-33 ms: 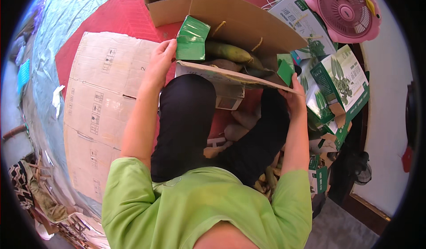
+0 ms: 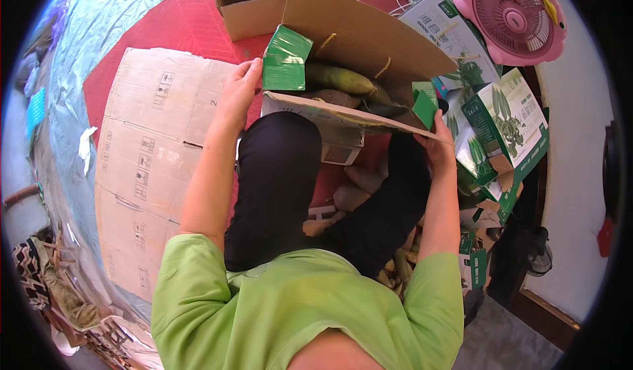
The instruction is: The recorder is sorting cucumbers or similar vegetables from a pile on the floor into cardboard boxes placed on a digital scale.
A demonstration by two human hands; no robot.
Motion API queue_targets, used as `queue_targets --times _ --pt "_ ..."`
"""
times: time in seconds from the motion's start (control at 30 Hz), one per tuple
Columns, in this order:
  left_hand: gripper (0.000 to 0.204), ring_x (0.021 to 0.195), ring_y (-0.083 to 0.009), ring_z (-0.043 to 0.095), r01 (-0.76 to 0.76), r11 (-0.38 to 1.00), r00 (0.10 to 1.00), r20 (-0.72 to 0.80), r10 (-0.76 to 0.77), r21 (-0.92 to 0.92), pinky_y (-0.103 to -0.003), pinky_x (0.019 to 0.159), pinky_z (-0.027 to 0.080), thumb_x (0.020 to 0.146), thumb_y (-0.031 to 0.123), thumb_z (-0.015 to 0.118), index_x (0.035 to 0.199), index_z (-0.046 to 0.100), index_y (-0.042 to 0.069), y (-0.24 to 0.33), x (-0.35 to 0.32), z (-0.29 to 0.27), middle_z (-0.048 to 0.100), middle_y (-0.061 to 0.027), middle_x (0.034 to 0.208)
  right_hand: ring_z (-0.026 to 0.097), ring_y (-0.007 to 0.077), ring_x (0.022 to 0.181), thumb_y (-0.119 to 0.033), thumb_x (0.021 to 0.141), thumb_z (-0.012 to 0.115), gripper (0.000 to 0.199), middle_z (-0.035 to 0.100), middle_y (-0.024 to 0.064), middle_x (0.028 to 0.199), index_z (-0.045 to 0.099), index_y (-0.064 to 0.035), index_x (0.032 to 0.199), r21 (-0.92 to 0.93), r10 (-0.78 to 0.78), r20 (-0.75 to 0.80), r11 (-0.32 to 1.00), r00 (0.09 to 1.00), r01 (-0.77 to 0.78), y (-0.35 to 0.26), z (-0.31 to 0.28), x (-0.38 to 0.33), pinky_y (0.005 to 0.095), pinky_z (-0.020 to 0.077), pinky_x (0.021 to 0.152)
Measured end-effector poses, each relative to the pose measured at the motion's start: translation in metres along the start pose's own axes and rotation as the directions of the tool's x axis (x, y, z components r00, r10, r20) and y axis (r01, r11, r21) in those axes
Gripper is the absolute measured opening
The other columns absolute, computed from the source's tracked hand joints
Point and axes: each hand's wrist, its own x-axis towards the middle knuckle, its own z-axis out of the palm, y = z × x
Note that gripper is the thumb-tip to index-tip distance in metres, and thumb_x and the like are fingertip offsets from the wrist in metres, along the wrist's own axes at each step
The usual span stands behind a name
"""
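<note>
An open-topped cardboard box [image 2: 369, 20] stands beyond my knees, its tall brown back flap raised and yellow cord loops showing on it. Inside lie a long green radish [image 2: 339, 78] and other long vegetables, partly hidden by the front wall. My left hand [image 2: 241, 93] grips the box's left side beside a folded green end flap [image 2: 285, 66]; its fingertips are partly hidden. At the right front corner my right hand [image 2: 438, 144] has its fingers closed on the box edge, just below the smaller green flap [image 2: 424, 106].
A flattened cardboard sheet [image 2: 158, 165] lies at left on red matting. Another open box [image 2: 254, 7] stands behind. Green-and-white cartons [image 2: 504, 123] pile up at right below a pink fan [image 2: 514, 20]. Loose roots [image 2: 353, 197] lie between my legs, more [image 2: 399, 268] beside my right thigh.
</note>
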Motion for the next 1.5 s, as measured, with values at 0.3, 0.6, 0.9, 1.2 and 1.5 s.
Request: queue_targets --times 0.3,0.6,0.9,1.2,1.5 --pt "0.037 0.1 -0.0148 0.056 0.158 0.967 0.981 -0.076 -0.176 -0.199 -0.039 0.083 0.042 0.097 0.04 0.048 0.114 0.061 0.011 -0.019 0.026 -0.01 0.063 -0.0039 0.106 0.064 0.0231 0.093 -0.06 0.092 0.046 0.06 0.065 0.0086 0.105 0.057 -0.0078 0.118 0.147 -0.048 0.046 0.988 0.998 0.041 -0.009 0.007 0.021 0.037 0.0523 0.077" --pt "0.048 0.09 -0.0152 0.063 0.157 0.868 0.98 -0.033 -0.195 -0.471 -0.033 0.076 0.052 0.098 0.048 0.04 0.117 0.059 0.008 -0.016 0.012 -0.089 0.066 -0.006 0.103 0.062 0.022 0.101 -0.052 0.094 0.049 0.057 0.063 0.011 0.114 0.057 -0.0015 0.119 0.154 -0.036 0.19 0.988 0.981 0.007 -0.08 0.084 -0.01 0.034 0.0501 0.087" --pt "0.053 0.101 -0.0234 0.061 -0.116 0.866 0.966 -0.259 -0.016 -0.486 -0.04 0.091 0.049 0.101 0.047 0.031 0.128 0.05 0.006 0.005 -0.137 -0.249 0.062 -0.0095 0.116 0.055 0.0238 0.112 -0.064 0.091 0.042 0.07 0.059 0.0121 0.123 0.059 -0.0036 0.122 -0.315 -0.015 0.525 0.925 0.851 0.211 -0.075 0.245 -0.06 0.0381 0.0411 0.097" --pt "0.057 0.1 -0.0221 0.063 -0.149 0.859 0.885 -0.453 -0.105 -0.489 -0.037 0.085 0.051 0.098 0.053 0.03 0.128 0.051 0.01 -0.048 -0.328 -0.395 0.063 -0.0064 0.114 0.058 0.0231 0.105 -0.063 0.086 0.052 0.069 0.062 0.0114 0.118 0.057 -0.0084 0.128 -0.436 0.308 0.729 0.897 0.612 0.068 0.043 0.396 -0.154 0.0379 0.0459 0.087" --pt "0.055 0.106 -0.0225 0.06 0.013 0.921 0.719 -0.636 -0.278 -0.389 -0.037 0.09 0.048 0.095 0.053 0.039 0.125 0.057 0.01 -0.085 -0.387 -0.486 0.064 -0.0041 0.115 0.052 0.0338 0.117 -0.06 0.086 0.052 0.071 0.05 0.0175 0.132 0.047 -0.0062 0.133 -0.536 0.413 0.844 0.646 0.343 0.543 0.216 0.425 -0.197 0.0532 0.0466 0.087"
